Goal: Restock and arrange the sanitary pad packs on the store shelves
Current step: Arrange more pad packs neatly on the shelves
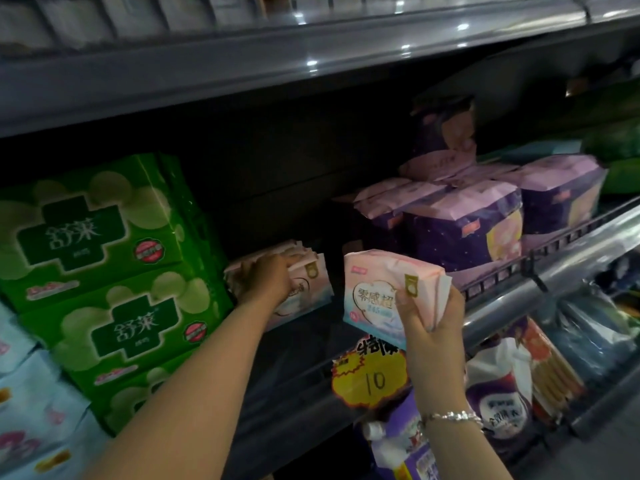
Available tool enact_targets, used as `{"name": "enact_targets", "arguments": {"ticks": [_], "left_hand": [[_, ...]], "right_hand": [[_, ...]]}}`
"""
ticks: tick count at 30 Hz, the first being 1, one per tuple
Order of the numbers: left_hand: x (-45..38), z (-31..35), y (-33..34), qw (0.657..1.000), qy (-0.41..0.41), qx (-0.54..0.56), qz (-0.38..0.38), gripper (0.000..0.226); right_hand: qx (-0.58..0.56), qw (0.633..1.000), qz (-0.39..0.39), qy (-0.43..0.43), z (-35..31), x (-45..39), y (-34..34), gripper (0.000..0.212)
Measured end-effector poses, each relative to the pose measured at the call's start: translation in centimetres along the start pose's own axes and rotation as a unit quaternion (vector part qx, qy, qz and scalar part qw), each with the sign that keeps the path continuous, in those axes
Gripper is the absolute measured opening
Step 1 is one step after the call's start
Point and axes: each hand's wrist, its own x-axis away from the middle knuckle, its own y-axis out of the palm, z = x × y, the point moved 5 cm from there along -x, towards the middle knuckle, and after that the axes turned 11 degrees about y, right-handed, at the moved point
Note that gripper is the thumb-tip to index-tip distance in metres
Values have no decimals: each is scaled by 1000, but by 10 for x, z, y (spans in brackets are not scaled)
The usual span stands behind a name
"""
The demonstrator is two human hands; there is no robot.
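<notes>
Right-hand grip (431,315) on upright pack (384,292)

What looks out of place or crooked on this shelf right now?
One purple pack at the back stands tilted atop the purple stack, higher than its neighbours. The pink packs under the left hand look leaned, not squared.

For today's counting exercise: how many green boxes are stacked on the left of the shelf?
3. The top green box sits on the middle green box, which rests on the bottom green box, partly hidden by the forearm. More may sit behind.
</notes>
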Motion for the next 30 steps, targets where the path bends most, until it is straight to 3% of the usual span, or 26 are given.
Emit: {"name": "enact_targets", "arguments": {"ticks": [7,10,13,16,19,21,25,27,30], "left_hand": [[4,-9,2,997,-22,-64,46,55],[16,4,-8,992,-14,103,71,47],[36,36,-31,945,37,310,99,38],[57,72,-42,911,134,388,-38,37],[67,90,-41,916,197,309,-163,68],[68,90,-42,937,194,225,-187,81],[69,83,-53,961,170,167,-142,54],[67,72,-62,988,124,31,-88,55],[64,52,-59,977,40,-184,-103,56]], "right_hand": [[-2,1000,-25,-6,0,0,2,38],[9,999,-35,-3,0,-1,2,38],[37,998,-45,-6,-1,-1,4,36],[63,997,-54,-12,-4,2,7,35],[103,991,-78,-14,-5,5,11,27],[133,985,-112,0,-4,6,15,29],[204,964,-166,28,6,6,22,56],[215,960,-175,39,14,6,25,68],[199,958,-196,65,24,9,31,77]]}}
